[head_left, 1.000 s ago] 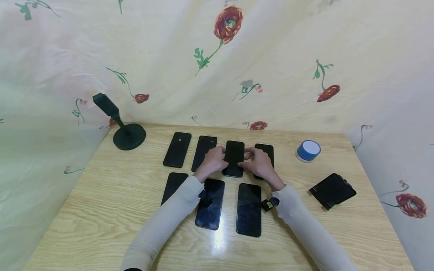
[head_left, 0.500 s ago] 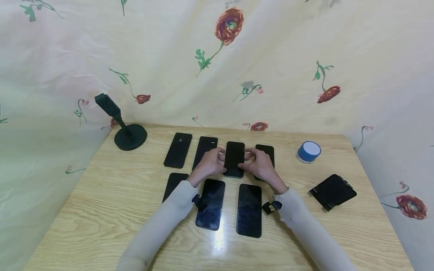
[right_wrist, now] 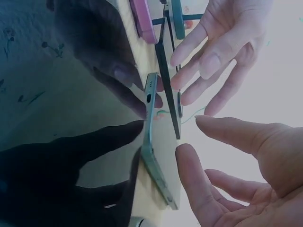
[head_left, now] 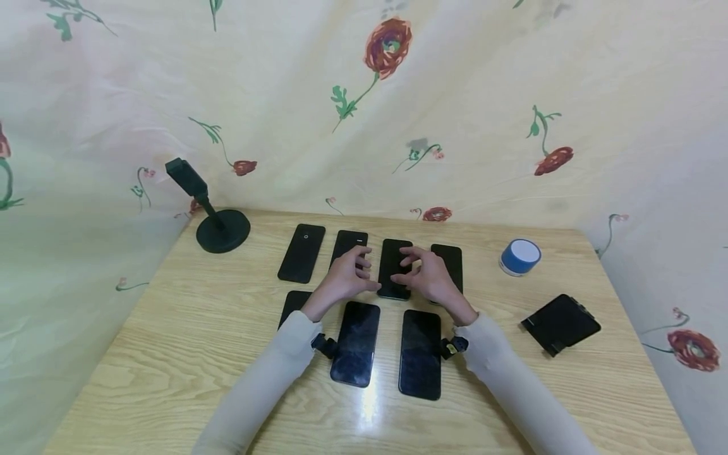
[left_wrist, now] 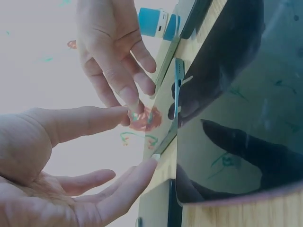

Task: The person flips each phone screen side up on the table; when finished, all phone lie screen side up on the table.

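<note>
On either side of a black smartphone point(head_left: 392, 268) in the back row, my two hands hover with nothing held. The left hand point(head_left: 344, 278) is just left of it, partly over a second phone point(head_left: 348, 241). Its thumb and fingers are spread apart, as the left wrist view also shows. The right hand point(head_left: 431, 276) overlaps the phone's right edge and hides part of another phone point(head_left: 449, 256). Its fingers point(right_wrist: 189, 165) are loosely bent, away from the thumb. Nearer me lie two larger dark phones, one left point(head_left: 355, 344) and one right point(head_left: 421, 354), under the wrists.
A far-left phone point(head_left: 302, 253) and a front-left phone point(head_left: 292, 303), partly under the left sleeve, lie on the wooden table point(head_left: 170, 354). A black stand point(head_left: 223, 231) is at back left. To the right are a blue-and-white cylinder point(head_left: 520, 257) and a black folding holder point(head_left: 562, 323).
Both hands have come off the sides of the middle back phone. The left hand moved left and toward me, its fingers spreading. The right hand lifted slightly. The phones stay put.
</note>
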`<state>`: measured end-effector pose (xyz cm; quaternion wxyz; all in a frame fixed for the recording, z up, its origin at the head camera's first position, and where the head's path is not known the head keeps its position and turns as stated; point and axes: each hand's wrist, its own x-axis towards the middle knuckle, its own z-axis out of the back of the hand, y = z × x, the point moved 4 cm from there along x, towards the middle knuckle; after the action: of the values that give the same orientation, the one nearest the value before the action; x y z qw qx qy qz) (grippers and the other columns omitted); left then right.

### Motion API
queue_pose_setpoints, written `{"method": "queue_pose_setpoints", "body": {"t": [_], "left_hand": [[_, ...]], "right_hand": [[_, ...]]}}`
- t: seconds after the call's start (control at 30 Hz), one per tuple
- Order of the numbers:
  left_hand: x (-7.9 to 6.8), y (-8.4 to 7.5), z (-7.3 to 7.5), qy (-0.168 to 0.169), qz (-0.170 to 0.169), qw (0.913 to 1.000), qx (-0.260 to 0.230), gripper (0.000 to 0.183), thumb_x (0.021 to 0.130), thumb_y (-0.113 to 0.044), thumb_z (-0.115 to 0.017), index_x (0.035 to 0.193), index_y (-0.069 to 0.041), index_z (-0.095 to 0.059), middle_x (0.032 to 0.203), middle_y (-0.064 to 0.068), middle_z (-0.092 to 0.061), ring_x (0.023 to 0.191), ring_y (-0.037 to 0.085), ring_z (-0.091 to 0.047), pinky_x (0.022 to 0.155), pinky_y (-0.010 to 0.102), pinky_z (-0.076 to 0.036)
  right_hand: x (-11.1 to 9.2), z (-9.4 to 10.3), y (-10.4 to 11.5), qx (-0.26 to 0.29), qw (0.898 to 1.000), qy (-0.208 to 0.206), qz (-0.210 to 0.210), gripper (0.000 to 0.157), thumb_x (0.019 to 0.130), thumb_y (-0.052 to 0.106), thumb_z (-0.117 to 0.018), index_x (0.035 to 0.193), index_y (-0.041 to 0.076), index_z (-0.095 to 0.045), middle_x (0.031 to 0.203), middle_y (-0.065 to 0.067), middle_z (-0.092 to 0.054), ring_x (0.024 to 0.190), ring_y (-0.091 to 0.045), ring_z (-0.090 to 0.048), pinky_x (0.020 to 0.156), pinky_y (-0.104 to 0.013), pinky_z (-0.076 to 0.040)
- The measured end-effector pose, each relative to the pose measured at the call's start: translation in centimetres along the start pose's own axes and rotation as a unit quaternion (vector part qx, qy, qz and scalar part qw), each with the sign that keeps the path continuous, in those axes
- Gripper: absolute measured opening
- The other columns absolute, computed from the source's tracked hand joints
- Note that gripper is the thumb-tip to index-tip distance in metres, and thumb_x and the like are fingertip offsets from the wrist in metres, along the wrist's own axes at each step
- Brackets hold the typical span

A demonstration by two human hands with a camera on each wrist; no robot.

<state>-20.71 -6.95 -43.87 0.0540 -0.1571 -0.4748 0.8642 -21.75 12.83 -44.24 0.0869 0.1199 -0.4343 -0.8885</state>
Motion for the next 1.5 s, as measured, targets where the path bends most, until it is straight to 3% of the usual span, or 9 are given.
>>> {"method": "queue_pose_setpoints", "body": {"t": [0.17,0.27,0.53,0.7,0.87,1.13,1.5], "left_hand": [[-0.6,0.5,0.9,-0.011,-0.007,0.9998,-0.015,0.081,0.084,-0.014,-0.086,0.154,-0.009,-0.046,0.138,0.017,-0.063,0.118,0.033,-0.068,0.087,0.041,-0.062],[-0.9,0.9,1.4,-0.021,-0.013,0.9996,-0.013,0.079,0.085,-0.015,-0.086,0.154,-0.009,-0.046,0.137,0.018,-0.064,0.118,0.034,-0.068,0.089,0.042,-0.061],[-1.8,1.4,2.6,-0.049,-0.019,0.9982,0.028,0.078,0.085,-0.015,-0.086,0.153,-0.009,-0.048,0.139,0.019,-0.063,0.121,0.037,-0.066,0.101,0.051,-0.055],[-2.0,1.8,3.1,-0.069,-0.013,0.9957,0.059,0.078,0.085,-0.018,-0.087,0.153,-0.011,-0.049,0.144,0.019,-0.059,0.123,0.038,-0.063,0.101,0.052,-0.054],[-2.2,2.1,3.2,-0.069,-0.020,0.9930,0.094,0.076,0.085,-0.022,-0.088,0.151,-0.013,-0.051,0.145,0.020,-0.055,0.125,0.039,-0.062,0.103,0.052,-0.053],[-2.4,2.1,3.0,-0.076,-0.027,0.9821,0.170,0.074,0.086,-0.029,-0.087,0.149,-0.009,-0.053,0.149,0.023,-0.050,0.132,0.042,-0.049,0.108,0.053,-0.047],[-2.2,1.9,2.3,-0.078,0.006,0.9637,0.255,0.070,0.091,-0.038,-0.081,0.149,-0.011,-0.054,0.153,0.026,-0.044,0.132,0.046,-0.048,0.095,0.059,-0.055]], "right_hand": [[0.3,-0.4,1.0,0.016,1.000,0.014,0.015,0.067,0.093,0.016,-0.079,0.151,0.000,-0.049,0.126,-0.023,-0.065,0.080,-0.022,-0.074,0.070,-0.033,-0.061],[0.6,-0.6,1.5,0.022,0.999,0.018,0.017,0.067,0.093,0.016,-0.079,0.151,0.001,-0.049,0.126,-0.022,-0.066,0.079,-0.021,-0.073,0.070,-0.036,-0.062],[1.7,-1.4,2.8,0.034,0.999,0.026,0.018,0.066,0.093,0.016,-0.078,0.151,0.002,-0.049,0.125,-0.021,-0.066,0.081,-0.025,-0.072,0.073,-0.042,-0.063],[2.5,-2.1,3.2,0.036,0.998,0.028,0.031,0.062,0.096,0.015,-0.075,0.150,-0.002,-0.049,0.124,-0.023,-0.067,0.088,-0.033,-0.073,0.073,-0.041,-0.064],[3.2,-2.9,3.4,0.027,0.998,0.033,0.041,0.059,0.099,0.017,-0.072,0.150,-0.003,-0.049,0.125,-0.023,-0.068,0.087,-0.033,-0.075,0.072,-0.036,-0.064],[4.2,-3.8,3.4,-0.007,0.998,0.026,0.062,0.055,0.100,0.018,-0.068,0.146,-0.007,-0.051,0.119,-0.023,-0.073,0.078,-0.025,-0.075,0.069,-0.029,-0.059],[5.8,-4.1,3.9,-0.012,0.998,0.049,0.033,0.054,0.103,0.020,-0.065,0.149,-0.004,-0.050,0.119,-0.022,-0.073,0.083,-0.026,-0.076,0.069,-0.029,-0.060]]}}
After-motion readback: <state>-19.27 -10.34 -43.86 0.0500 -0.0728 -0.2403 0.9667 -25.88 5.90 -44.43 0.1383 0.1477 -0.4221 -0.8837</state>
